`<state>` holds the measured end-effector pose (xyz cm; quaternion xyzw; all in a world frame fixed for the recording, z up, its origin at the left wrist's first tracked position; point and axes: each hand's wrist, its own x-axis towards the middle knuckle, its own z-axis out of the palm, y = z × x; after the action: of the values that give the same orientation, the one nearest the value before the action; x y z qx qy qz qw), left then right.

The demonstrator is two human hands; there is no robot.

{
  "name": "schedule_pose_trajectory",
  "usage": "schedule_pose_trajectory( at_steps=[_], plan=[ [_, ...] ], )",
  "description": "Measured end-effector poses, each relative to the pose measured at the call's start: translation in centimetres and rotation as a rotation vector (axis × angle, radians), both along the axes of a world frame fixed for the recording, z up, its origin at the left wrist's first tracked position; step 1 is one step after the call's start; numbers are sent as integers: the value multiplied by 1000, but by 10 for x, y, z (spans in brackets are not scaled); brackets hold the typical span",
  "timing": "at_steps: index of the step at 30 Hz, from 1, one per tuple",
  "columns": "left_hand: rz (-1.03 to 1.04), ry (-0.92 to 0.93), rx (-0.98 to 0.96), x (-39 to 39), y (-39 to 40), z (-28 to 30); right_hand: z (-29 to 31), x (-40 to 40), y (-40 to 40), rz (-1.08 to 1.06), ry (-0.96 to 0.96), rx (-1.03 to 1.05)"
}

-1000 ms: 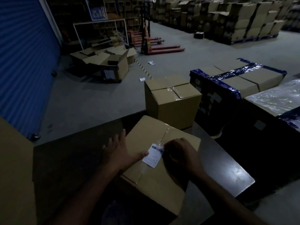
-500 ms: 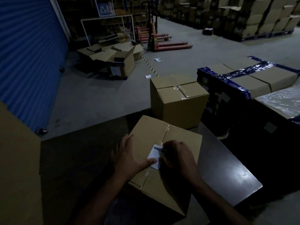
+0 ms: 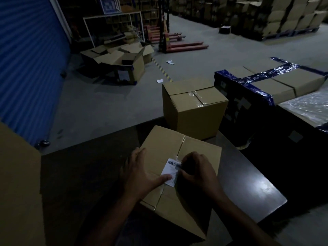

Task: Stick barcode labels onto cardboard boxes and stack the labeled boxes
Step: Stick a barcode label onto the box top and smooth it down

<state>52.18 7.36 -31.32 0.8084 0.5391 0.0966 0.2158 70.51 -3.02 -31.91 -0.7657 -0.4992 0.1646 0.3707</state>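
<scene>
Since a second ago the left thumb has slid across onto the lower left corner of the barcode label [image 3: 170, 172], and the right hand [image 3: 196, 172] has worked further over the label's right edge, so less of the white paper shows.

The left hand [image 3: 140, 172] lies flat on the top of the near cardboard box [image 3: 165, 144], fingers spread and pointing toward 12 o'clock, thumb stretched toward 3 o'clock and pressing the label down. The right hand, at 3 o'clock from the label, has its fingers curled inward, the tips on the label's right side near the printed bars; whether they pinch the paper or only press it cannot be made out in the dim light.

The label sits near the middle of the box top, just right of the taped centre seam, tilted slightly. The box rests on a dark table [image 3: 248, 185], turned so one corner points toward 12 o'clock.

At 1 o'clock from that box, touching the table's far edge, stands a second sealed box [image 3: 193, 110] with clear tape on its flaps. At 3 o'clock from it lies a large package [image 3: 273, 82] bound with blue tape. At 9 o'clock a tall cardboard face [image 3: 17, 183] fills the frame edge, with a blue roller door [image 3: 26, 59] beyond. Toward 11 o'clock, open empty cartons [image 3: 122, 57] sit on the floor; at 12 o'clock a red pallet jack [image 3: 181, 45]; at 1 o'clock, stacked boxes [image 3: 284, 15] on pallets.
</scene>
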Motion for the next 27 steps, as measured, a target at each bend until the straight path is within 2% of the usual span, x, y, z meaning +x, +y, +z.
schedule_pose_trajectory(
  at_steps=[3, 9, 15, 27],
  plan=[
    [2, 2, -10, -1, 0, 1, 2, -1, 5, 47, -54, -21],
    [-8, -7, 2, -2, -3, 7, -1, 0, 14, 74, -40, 26],
    [-10, 8, -15, -2, -1, 5, 3, 3, 19, 152, 42, 41],
    [-22, 6, -22, -3, 0, 4, 5, 8, 26, 260, -5, -34]
  ],
)
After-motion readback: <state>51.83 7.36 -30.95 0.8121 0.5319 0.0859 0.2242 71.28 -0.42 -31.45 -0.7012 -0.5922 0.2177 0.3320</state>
